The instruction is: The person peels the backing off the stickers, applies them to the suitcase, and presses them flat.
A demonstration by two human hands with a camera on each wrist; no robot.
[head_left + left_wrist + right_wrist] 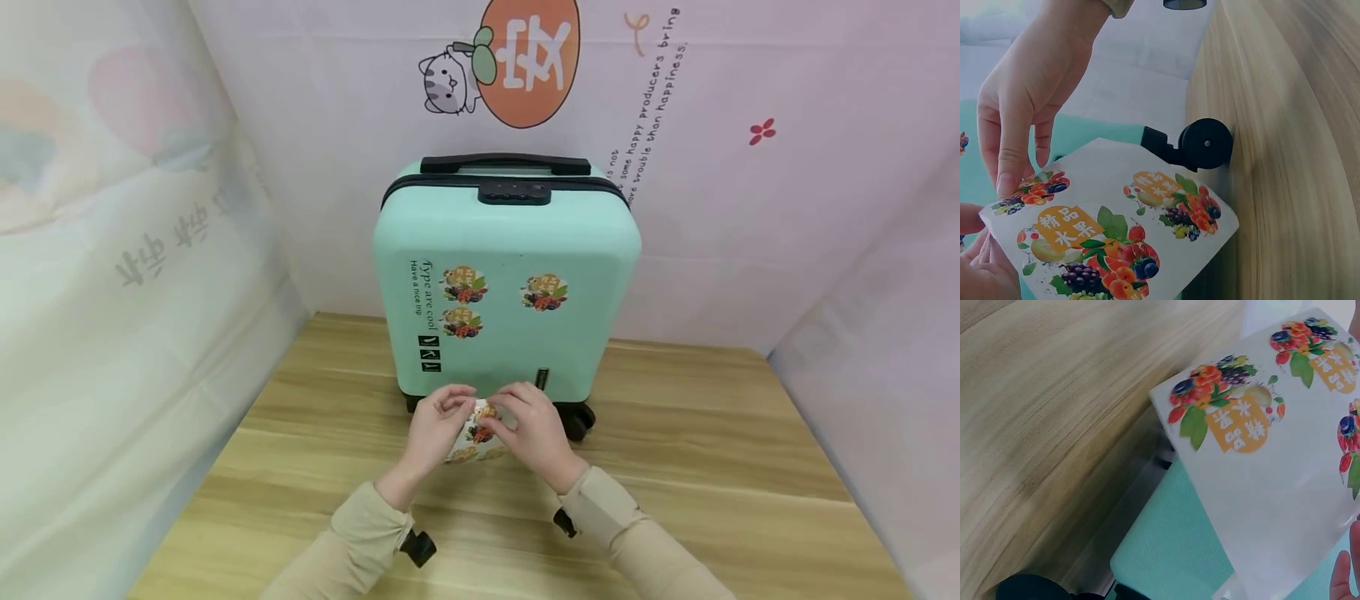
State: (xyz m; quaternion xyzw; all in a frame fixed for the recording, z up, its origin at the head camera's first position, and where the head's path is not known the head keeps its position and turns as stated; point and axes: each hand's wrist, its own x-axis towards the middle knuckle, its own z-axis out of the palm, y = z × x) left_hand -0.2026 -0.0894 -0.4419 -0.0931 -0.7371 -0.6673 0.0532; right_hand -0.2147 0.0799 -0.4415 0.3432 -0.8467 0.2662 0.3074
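Both hands hold a white sheet of fruit stickers [480,432] just in front of the lower part of a mint-green suitcase [510,237]. My left hand [438,427] pinches one edge of the sheet between thumb and fingers. From the other side, my right hand [534,432] pinches the sheet at a sticker [1035,190], its thumb on the printed face. Several stickers with orange labels and mixed fruit show on the sheet in the wrist views. Three like them are on the suitcase front: an upper-left one [462,285], a lower-left one [461,322] and a right one [545,292].
The suitcase stands upright on a wood-grain table [697,433], with a black wheel [576,422] at its lower right and a black handle [506,163] on top. A printed white cloth [705,242] hangs behind. Black wrist cameras, like the left one [418,548], sit under the sleeves.
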